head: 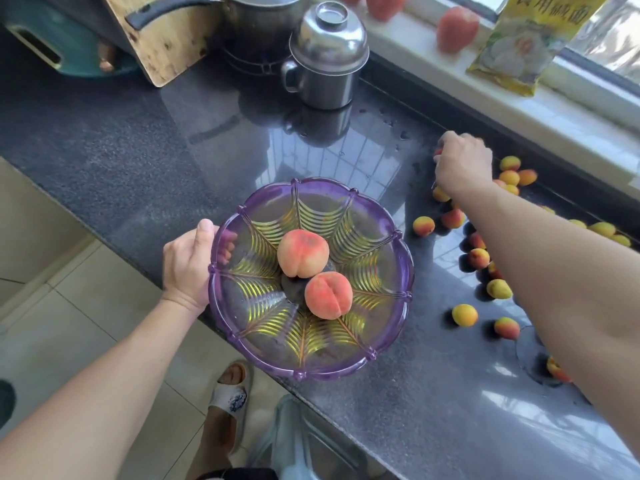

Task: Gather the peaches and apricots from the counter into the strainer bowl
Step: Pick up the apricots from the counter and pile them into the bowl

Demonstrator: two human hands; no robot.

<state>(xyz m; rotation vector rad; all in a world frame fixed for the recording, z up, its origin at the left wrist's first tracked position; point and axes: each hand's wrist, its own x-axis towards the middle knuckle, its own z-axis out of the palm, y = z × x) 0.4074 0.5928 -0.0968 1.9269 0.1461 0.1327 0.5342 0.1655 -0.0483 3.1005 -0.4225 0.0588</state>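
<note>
Strainer bowl [242, 327]: purple, see-through, scalloped rim, slotted ribs fanning from the centre; sits at the near edge of the dark counter [138, 143], partly overhanging the floor side.
Peaches in bowl: two — upper peach [302, 252] near the centre, lower peach [328, 295] just beside it toward the near rim; they look to be touching.
Left hand [188, 261]: grips the bowl's left rim, thumb over the top edge, fingers curled under and seen through the plastic.
Right hand [462, 162]: reached out to the far right of the counter, well apart from the bowl, knuckles up and fingers curled downward over something reddish at its left edge; whether it actually has hold of a fruit cannot be told, since the back of the hand hides the fingertips.
Apricots on counter [464, 315]: many small yellow-orange fruits scattered to the right of the bowl, on both sides of the right forearm; the nearest one [423, 226] lies just beside the bowl's right rim — others cluster beyond the right hand by the back ledge.
Peaches on sill [457, 29]: red-pink fruits on the white window ledge, above the right hand.
Metal lidded mug [325, 60]: upright at the back of the counter, beyond the bowl.
Yellow packet [530, 43]: leaning on the sill, right of the mug.
Cutting board [166, 39]: propped at the back left.
</note>
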